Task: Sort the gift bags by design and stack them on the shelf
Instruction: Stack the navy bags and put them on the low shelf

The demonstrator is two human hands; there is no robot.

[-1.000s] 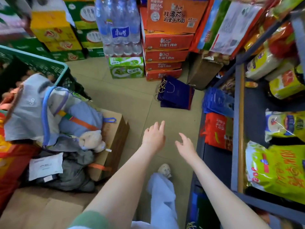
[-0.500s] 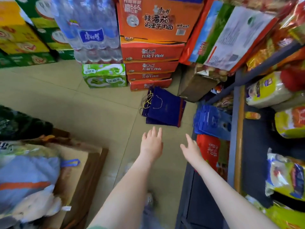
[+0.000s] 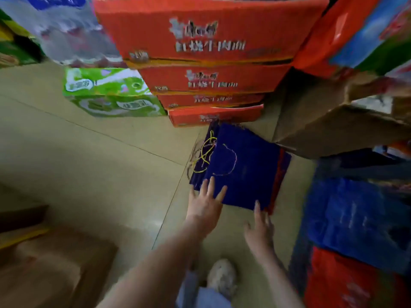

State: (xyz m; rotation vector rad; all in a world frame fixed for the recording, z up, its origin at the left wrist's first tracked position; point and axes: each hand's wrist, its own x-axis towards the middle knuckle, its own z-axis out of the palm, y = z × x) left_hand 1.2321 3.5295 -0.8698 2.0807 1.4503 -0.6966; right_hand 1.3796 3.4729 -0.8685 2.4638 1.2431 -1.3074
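Note:
A flat stack of dark blue gift bags (image 3: pixel 242 167) with yellow cord handles lies on the floor below the red cartons. My left hand (image 3: pixel 205 205) is open, its spread fingertips over the stack's near left corner. My right hand (image 3: pixel 259 230) is open too, its fingertips at the stack's near right edge. At the right, lighter blue gift bags (image 3: pixel 353 216) and red gift bags (image 3: pixel 347 283) stand on the low shelf. The frame is motion-blurred.
Red noodle cartons (image 3: pixel 206 78) are stacked behind the bags, with a green carton (image 3: pixel 111 92) and bottled water (image 3: pixel 64 34) to their left. An open brown box (image 3: pixel 329 125) sits right of the stack. A cardboard box (image 3: pixel 46 270) is at lower left. My shoe (image 3: pixel 222 274) stands on the tile floor.
The view has closed in on the dark blue bags. Both hands have reached forward from mid-air over the floor to the near edge of the stack.

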